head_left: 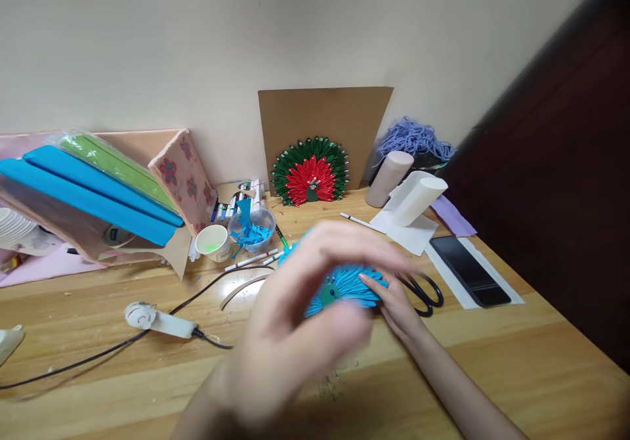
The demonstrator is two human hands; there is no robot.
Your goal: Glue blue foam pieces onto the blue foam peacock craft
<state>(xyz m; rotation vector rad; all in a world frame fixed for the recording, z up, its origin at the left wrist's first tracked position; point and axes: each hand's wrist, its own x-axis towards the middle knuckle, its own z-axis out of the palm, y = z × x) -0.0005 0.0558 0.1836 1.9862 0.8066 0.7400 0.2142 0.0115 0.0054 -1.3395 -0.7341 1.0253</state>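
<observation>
Two hands work at one blue paper fan (pixel 344 286) lying on the table (pixel 516 368): right hand (pixel 401 308) fingers press its right edge, nothing gripped; left hand (pixel 305 308) hovers blurred above, fingers spread loosely. Best to keep the edge pinned flat. Scissors (pixel 426 292) lie just beside.

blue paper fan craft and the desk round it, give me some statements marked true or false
1. The right hand touches the blue paper fan craft. True.
2. The black-handled scissors lie left of the craft. False: they lie to its right.
3. A red and green fan craft leans against the brown cardboard sheet. True.
4. The black phone stands upright. False: it lies flat on white paper.
5. The left hand is blurred, above the craft. True.
</observation>
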